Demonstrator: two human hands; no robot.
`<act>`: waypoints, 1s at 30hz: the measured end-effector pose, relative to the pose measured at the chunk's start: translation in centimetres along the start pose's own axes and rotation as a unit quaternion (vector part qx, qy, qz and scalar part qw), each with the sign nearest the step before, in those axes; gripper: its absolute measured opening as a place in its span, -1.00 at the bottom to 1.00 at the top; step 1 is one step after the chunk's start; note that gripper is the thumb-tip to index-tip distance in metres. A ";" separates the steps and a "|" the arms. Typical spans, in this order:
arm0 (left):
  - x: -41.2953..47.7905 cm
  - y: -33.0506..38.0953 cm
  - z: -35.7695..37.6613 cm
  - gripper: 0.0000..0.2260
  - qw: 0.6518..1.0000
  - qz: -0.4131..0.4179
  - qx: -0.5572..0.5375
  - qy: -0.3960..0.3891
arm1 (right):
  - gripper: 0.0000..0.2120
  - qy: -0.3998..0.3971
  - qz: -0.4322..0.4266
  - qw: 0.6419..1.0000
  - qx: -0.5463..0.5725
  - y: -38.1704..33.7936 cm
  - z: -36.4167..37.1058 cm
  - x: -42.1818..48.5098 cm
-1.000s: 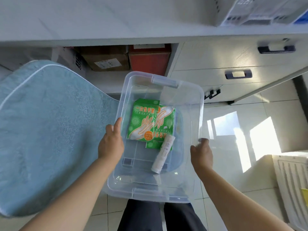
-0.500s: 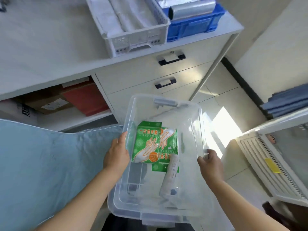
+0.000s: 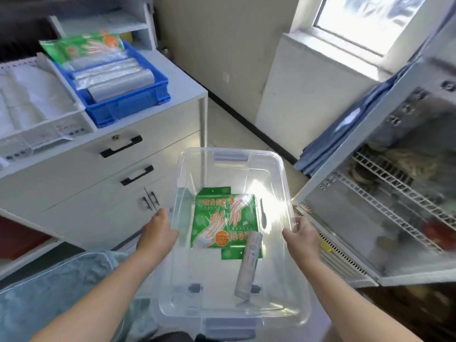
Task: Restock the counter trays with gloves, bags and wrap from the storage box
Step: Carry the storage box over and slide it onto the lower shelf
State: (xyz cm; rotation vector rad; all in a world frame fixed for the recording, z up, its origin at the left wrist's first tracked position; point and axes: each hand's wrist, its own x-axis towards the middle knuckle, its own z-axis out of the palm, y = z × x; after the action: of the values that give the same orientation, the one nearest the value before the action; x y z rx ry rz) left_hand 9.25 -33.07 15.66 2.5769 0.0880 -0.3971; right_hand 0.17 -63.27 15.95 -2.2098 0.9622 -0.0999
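Both forearms reach forward as they did half a second ago. The left hand still grips the left long rim of the storage box, and the right hand is curled round the right rim. The box is clear, glossy plastic with rounded corners and grey-blue latch handles at its near and far ends.

Its contents lie as before. Two flat green glove packs overlap at the middle of the floor, and the upper one is printed with pale hand outlines, white characters reading 一次性手套 and an orange round badge too small to read. A slim white roll lies on its side against their near right corner, pointing toward the person; its fine print is illegible.

A nubby teal cushion sits low on the left.

What has changed is the view, which has swung right and lifted. The white cabinet with black bar handles now stands to the left rather than ahead. On its top, the blue tray shows in full – a ribbed plastic crate of silvery-grey bag rolls with a green glove pack at its back. Beside it stands the white slotted tray of white folded bags.

On the right, a glass-doored cooler with white wire shelves now fills far more of the view, with blue fabric hanging beyond it. A bright window has come into view at the top.
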 end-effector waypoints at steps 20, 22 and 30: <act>32.0 19.7 -4.1 -0.88 0.987 0.079 -0.142 0.005 | -0.91 0.067 0.022 0.998 0.006 -14.1 -2.0 29.0; 35.9 21.9 -5.2 -0.89 0.985 0.089 -0.145 0.004 | -0.90 0.082 0.019 0.996 0.009 -16.5 -2.1 32.1; 48.6 29.0 -8.0 -0.86 0.978 0.094 -0.179 0.050 | -0.85 0.106 -0.018 0.994 0.000 -24.1 -2.0 45.3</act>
State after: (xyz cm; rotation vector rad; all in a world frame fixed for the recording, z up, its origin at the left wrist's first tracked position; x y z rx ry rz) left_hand 61.77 -54.65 22.09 2.2242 -0.0449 -0.1621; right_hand 46.85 -83.30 23.79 -2.2496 1.0354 -0.3584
